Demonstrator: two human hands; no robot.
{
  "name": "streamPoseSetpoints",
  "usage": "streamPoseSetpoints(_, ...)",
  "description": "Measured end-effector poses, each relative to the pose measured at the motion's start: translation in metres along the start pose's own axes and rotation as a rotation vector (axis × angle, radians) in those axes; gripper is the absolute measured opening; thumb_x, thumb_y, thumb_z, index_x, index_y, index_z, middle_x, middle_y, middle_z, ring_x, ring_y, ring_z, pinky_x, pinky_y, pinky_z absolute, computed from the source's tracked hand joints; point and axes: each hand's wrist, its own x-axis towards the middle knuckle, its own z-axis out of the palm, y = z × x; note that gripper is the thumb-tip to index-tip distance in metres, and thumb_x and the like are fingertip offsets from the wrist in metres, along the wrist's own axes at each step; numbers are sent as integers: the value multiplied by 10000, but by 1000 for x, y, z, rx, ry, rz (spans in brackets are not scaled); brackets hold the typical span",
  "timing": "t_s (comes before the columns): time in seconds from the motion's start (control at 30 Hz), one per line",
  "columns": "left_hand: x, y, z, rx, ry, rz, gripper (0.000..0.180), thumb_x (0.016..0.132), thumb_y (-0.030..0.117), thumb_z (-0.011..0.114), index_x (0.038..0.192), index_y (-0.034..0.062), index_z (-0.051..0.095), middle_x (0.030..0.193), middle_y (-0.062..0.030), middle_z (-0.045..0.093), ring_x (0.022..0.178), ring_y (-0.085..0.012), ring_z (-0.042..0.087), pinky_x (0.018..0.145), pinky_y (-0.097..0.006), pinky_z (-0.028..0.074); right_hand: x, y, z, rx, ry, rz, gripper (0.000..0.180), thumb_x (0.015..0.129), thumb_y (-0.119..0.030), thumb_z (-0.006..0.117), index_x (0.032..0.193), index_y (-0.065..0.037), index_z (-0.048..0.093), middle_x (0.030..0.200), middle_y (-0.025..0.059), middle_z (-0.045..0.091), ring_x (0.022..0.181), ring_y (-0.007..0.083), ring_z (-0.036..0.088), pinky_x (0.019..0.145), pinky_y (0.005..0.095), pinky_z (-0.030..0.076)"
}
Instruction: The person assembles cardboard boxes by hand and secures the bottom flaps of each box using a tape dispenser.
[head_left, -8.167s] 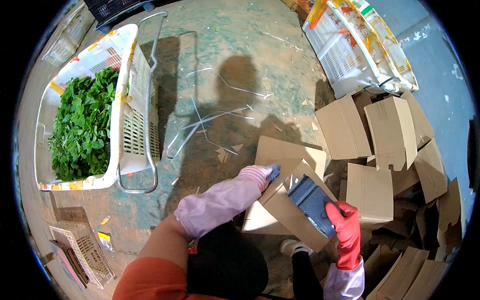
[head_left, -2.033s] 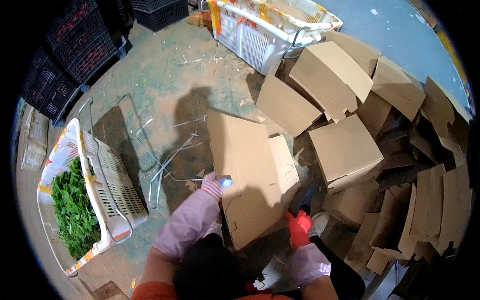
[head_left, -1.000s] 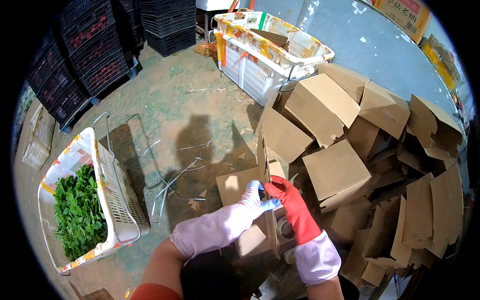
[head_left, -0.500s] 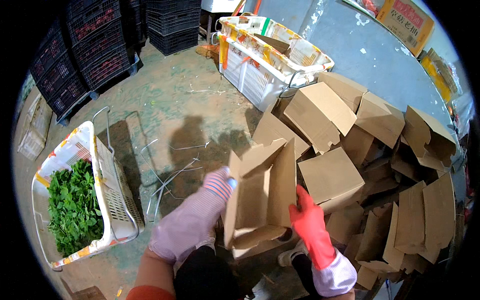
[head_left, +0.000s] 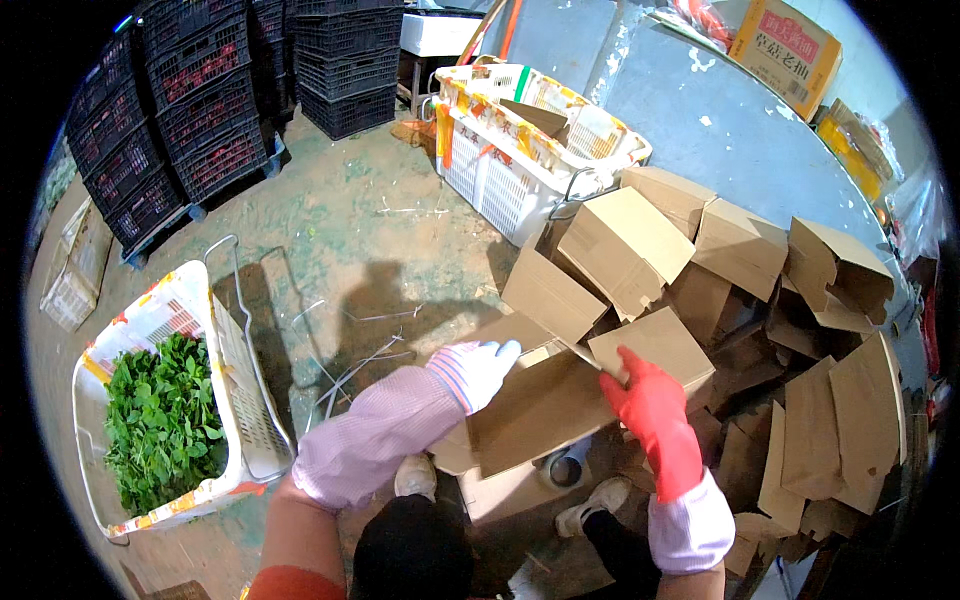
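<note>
In front of me a brown cardboard box (head_left: 545,415) is tilted with its flaps spread out. My left hand (head_left: 482,372), in a white glove with a striped cuff, grips the box's left far edge. On the right far edge, my right hand (head_left: 650,405) in a red rubber glove pinches a flap between thumb and fingers. Below the box, close to my feet, a lighter carton (head_left: 488,497) shows in part. Beside it is a dark, round, ring-shaped thing (head_left: 563,470) whose kind I cannot make out.
Opened cardboard boxes (head_left: 625,250) are heaped at my right. A white basket of leafy greens (head_left: 255,420) stands at left; stacked white crates (head_left: 500,180) are farther off. Black crates (head_left: 345,75) rise at the back. Loose white straps (head_left: 365,365) lie on the floor.
The box has turned and tipped, its flaps now spreading toward the far and left sides. My left hand has moved slightly right; my right hand has moved up to a flap.
</note>
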Motion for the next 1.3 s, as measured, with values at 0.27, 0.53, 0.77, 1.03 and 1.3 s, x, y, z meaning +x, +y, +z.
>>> streamPoseSetpoints(0.27, 16, -6, 18, 144, -224, -189, 572, 826, 304, 578, 1297, 82, 341, 1103, -171, 528, 943, -312, 563, 845, -419, 436, -7, 30, 102, 211, -417, 201, 308, 827, -312, 543, 945, -35, 608, 744, 142, 640, 519, 251, 624, 577, 353, 517)
streamPoseSetpoints(0.53, -51, -39, 67, -218, 209, -728, 1056, 621, 299, 779, 1408, 90, 108, 1387, -236, 249, 1210, -372, 394, 1013, -389, 346, -15, 49, 136, 203, -441, 277, 295, 809, -270, 536, 938, -8, 580, 727, 158, 638, 514, 251, 626, 581, 358, 513)
streamPoseSetpoints(0.77, -66, -57, 83, -537, 136, -896, 850, 634, 259, 766, 1308, 16, 309, 1264, -255, 412, 1144, -373, 459, 950, -402, 395, -15, 38, 121, 115, -447, 236, 274, 791, -261, 546, 903, -24, 626, 801, 182, 649, 727, 289, 650, 684, 399, 510)
streamPoseSetpoints(1.03, -37, -71, 90, -125, -278, -613, 437, 720, 212, 616, 1100, 8, 541, 1067, -228, 581, 986, -340, 574, 853, -399, 456, 1, 16, 91, 17, -588, 310, 234, 745, -234, 575, 901, -106, 695, 991, 118, 650, 921, 285, 632, 773, 386, 502)
streamPoseSetpoints(1.3, 28, -25, 64, -232, -548, -391, 934, 678, 524, 691, 1318, -37, 308, 1212, -279, 490, 1149, -332, 486, 977, -361, 377, -28, 78, 279, -600, -137, -197, 213, 818, -310, 554, 834, -132, 670, 971, 116, 646, 910, 227, 621, 739, 399, 477)
